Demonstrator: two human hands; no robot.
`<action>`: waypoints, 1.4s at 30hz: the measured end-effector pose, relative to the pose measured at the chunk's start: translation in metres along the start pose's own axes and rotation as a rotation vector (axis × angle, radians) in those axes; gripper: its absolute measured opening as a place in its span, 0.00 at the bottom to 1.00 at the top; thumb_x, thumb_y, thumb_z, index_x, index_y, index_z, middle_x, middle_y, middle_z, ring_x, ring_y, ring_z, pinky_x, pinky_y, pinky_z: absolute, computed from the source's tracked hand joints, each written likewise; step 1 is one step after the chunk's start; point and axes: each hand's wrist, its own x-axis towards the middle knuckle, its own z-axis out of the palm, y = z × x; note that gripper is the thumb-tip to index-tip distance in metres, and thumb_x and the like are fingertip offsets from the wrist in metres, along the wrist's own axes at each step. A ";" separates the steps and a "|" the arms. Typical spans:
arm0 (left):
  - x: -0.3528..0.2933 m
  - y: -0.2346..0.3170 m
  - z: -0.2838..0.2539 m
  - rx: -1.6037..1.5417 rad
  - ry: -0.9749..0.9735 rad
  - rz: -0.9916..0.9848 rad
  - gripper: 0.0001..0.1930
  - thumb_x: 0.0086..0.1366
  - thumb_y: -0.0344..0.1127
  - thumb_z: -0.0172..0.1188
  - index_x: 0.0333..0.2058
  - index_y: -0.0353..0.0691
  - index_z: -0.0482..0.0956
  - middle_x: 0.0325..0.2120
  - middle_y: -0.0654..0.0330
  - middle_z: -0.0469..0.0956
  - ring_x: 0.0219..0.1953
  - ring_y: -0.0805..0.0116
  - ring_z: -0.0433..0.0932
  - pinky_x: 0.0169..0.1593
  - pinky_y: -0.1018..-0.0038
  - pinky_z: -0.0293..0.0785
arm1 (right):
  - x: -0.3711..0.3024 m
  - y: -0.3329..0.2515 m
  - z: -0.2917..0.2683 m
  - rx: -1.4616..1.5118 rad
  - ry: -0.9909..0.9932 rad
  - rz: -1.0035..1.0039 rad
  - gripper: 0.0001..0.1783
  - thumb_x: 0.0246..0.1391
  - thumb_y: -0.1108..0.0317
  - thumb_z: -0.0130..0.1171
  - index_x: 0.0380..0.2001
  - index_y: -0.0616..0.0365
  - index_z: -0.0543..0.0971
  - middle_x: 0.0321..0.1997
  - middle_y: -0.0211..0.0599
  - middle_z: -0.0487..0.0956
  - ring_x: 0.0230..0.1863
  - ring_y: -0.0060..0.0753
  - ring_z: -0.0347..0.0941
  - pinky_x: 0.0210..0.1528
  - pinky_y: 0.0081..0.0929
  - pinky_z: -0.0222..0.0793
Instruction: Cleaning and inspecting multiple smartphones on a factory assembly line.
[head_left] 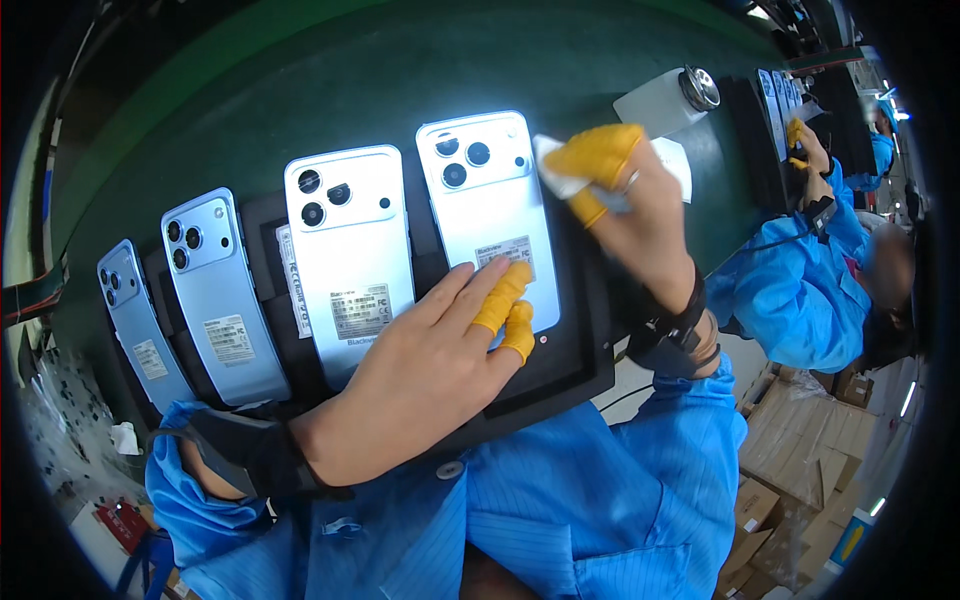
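Four light-blue smartphones lie back up in a row on a black tray [590,385], each with a printed label. On the rightmost phone [490,205], my left hand [425,360] rests with its fingers stretched over the label. Yellow finger cots cover its thumb and index finger. Beside that phone's upper right edge, my right hand [645,215], also in yellow finger cots, pinches a folded white wipe [562,180]. Left of the rightmost phone are a second phone [350,235], a third phone [215,285] and the leftmost phone [135,310].
A white bottle with a metal pump top [665,103] lies beyond my right hand on the green mat [300,95], near a white paper [674,168]. A co-worker in blue [805,290] sits at right. Cardboard boxes [790,450] stand at lower right, clear plastic bags [75,420] at lower left.
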 end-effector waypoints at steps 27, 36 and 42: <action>0.005 0.001 0.000 -0.033 -0.011 -0.006 0.11 0.52 0.30 0.56 0.34 0.33 0.78 0.49 0.45 0.71 0.57 0.55 0.66 0.61 0.66 0.58 | 0.048 0.009 0.026 0.343 -0.230 -0.353 0.07 0.37 0.77 0.63 0.25 0.61 0.81 0.28 0.40 0.81 0.32 0.34 0.77 0.54 0.41 0.65; 0.009 0.001 0.001 -0.003 -0.008 0.009 0.11 0.53 0.30 0.55 0.34 0.33 0.78 0.48 0.45 0.72 0.56 0.56 0.67 0.61 0.66 0.59 | 0.023 0.014 0.004 0.345 -0.076 -0.170 0.08 0.39 0.78 0.60 0.28 0.60 0.81 0.30 0.39 0.81 0.34 0.38 0.77 0.54 0.42 0.64; 0.006 0.002 0.001 0.033 0.031 0.002 0.10 0.52 0.30 0.57 0.33 0.32 0.78 0.48 0.46 0.72 0.55 0.56 0.69 0.60 0.66 0.61 | 0.022 0.016 -0.002 0.313 -0.199 -0.285 0.05 0.38 0.75 0.61 0.23 0.61 0.79 0.27 0.40 0.80 0.32 0.35 0.77 0.55 0.45 0.64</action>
